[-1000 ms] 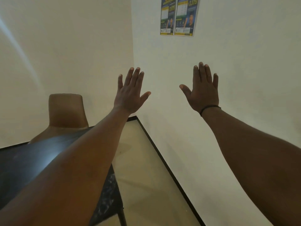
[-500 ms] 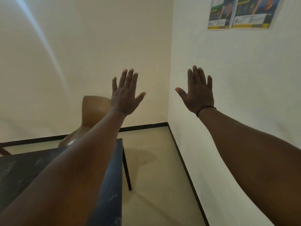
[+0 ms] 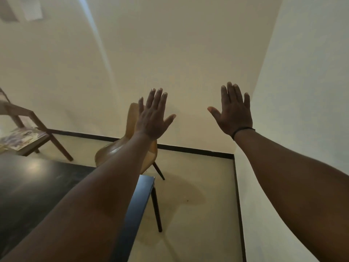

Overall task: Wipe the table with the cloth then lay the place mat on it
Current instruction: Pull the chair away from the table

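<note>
While nothing is held: step judged as not yet begun.
Left hand (image 3: 153,118): raised, fingers spread, empty.
Right hand (image 3: 234,112): the same.
Black table (image 3: 34,190): low left, unwiped.
Cloth, place mat: not seen.
Next: cloth must be found and grasped.

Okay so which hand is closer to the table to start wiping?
Probably the left hand: its forearm stretches over the black table, while the right hand is raised over bare floor near the wall. Both are open and empty; no cloth is in view.

Head-height view toward room corner
</note>
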